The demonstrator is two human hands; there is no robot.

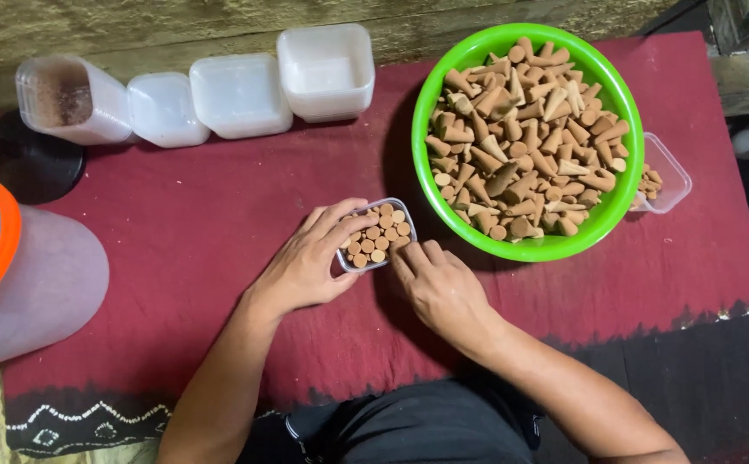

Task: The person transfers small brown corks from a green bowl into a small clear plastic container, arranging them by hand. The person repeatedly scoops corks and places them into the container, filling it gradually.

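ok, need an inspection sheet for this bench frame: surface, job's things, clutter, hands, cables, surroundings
Surface: dark red cloth with patterned black edge.
Job's things: small clear box packed with upright tan cones; green bowl heaped with loose cones.
Clutter: four white tubs in a row; second clear box behind the bowl; orange-handled jug.
Hands: left hand grips the small clear box; right hand touches its near corner.
Cables: nothing seen.
Surroundings: rough wall behind.

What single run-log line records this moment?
left hand: holds small clear box | right hand: touches box | box: brown cones upright | green bowl: cones heaped
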